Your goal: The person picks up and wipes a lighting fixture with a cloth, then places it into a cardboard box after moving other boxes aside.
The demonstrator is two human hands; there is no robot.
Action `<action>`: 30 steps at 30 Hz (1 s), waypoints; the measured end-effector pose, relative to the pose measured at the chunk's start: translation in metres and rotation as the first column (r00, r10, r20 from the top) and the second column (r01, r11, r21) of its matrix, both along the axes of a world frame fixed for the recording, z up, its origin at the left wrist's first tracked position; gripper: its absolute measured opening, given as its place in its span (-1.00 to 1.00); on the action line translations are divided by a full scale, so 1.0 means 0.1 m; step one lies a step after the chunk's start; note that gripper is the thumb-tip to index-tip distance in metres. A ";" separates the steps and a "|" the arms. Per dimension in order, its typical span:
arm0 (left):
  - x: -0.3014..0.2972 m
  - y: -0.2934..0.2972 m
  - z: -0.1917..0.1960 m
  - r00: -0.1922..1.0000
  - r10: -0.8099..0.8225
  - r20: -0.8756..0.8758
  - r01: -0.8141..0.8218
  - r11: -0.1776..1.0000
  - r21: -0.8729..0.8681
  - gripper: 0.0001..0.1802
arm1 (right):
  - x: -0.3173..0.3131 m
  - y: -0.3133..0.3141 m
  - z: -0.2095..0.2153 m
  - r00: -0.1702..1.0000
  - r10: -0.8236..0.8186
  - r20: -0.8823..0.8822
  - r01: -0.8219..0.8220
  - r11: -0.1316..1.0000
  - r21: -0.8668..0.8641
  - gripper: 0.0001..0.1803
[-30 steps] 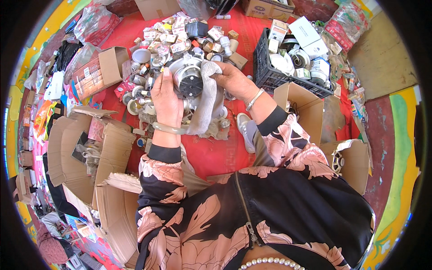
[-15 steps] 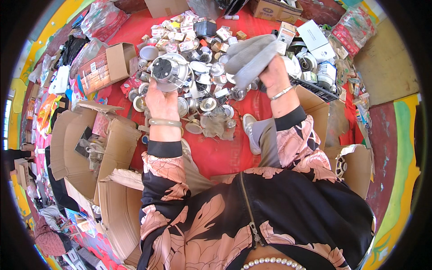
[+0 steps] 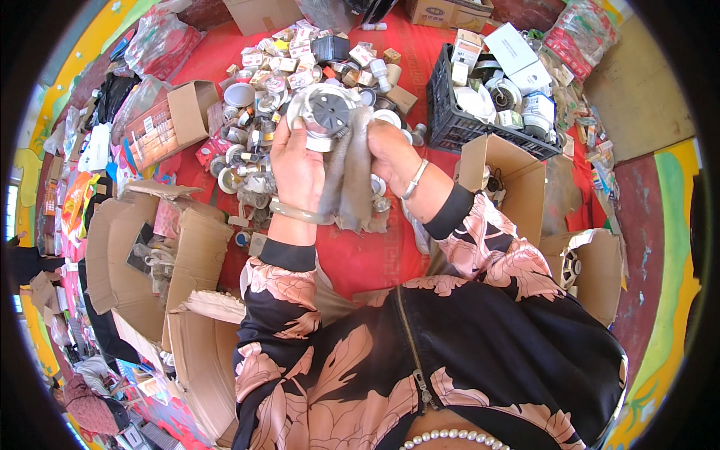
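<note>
Left hand (image 3: 298, 161) and right hand (image 3: 394, 154) are both partly closed: the left grips the near edge of a round silver fitting (image 3: 327, 114), thumb along the rim and its other fingers mostly hidden, while the right has its fingers bent around a limp grey cloth (image 3: 349, 172). The fitting, its slotted dark back facing up, is held in front of the body, above the near part of a heap (image 3: 247, 124) of small boxes and round fittings. The cloth overlaps its right edge and hangs down between the wrists; whether it presses there cannot be told. Beneath the heap spreads a red floor covering (image 3: 360, 262). To the right stands a black crate (image 3: 480, 135) filled with fittings and boxes, with an open cardboard box (image 3: 517, 180) nearer the body. Farther left, a torn carton (image 3: 195, 259) gapes open.
</note>
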State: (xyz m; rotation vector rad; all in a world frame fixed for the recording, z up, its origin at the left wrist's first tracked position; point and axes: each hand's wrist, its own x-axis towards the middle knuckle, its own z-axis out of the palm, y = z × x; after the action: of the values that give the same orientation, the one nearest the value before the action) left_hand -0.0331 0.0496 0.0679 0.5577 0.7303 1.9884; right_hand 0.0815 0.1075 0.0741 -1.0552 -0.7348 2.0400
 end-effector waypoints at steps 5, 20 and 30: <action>0.11 -0.01 0.05 0.994 -0.088 -0.070 0.091 0.995 0.033 -0.77 | 0.11 0.19 -0.14 0.996 -0.029 -0.087 0.039 0.992 0.124 -0.76; 0.08 -0.07 -0.11 0.955 -0.293 0.043 0.293 0.956 0.012 -0.76 | 0.40 0.53 -0.21 0.918 0.063 0.391 -0.298 0.762 0.575 -0.72; 0.49 -0.03 -0.09 0.995 -0.082 -0.049 0.084 0.996 0.040 -0.57 | 0.09 0.24 -0.33 0.978 -0.093 0.187 0.040 0.962 0.270 -0.73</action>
State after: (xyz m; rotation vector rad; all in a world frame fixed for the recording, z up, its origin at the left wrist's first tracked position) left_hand 0.0155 0.0463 0.0589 0.6521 0.6843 1.9226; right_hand 0.0905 0.1315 0.0413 -1.1190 -1.0296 1.7367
